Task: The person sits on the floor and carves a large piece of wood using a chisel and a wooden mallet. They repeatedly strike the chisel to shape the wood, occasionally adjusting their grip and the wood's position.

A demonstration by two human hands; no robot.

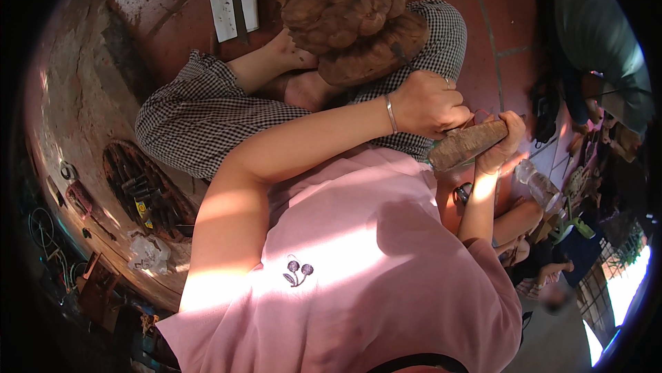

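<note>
A large brown wood carving [345,17] with rounded, lumpy relief rests against my crossed legs at the top of the view. My left hand [431,105], with a bracelet at the wrist, is closed around a chisel [401,54]. Its thin dark shaft points at the lower part of the carving; the handle is mostly hidden in my fist. In my right hand [507,140] is a thick, worn wooden mallet [467,145], gripped at its far right end. The mallet's other end lies close beside my left fist; whether they touch, I cannot tell.
White sheets [222,4] with a dark strip lie on the red tiled floor [483,21]. A round tray of tools [114,166] and a clear plastic bag [148,252] sit on the wooden surface to the left. At right are a clear bottle [538,183] and other people [600,35].
</note>
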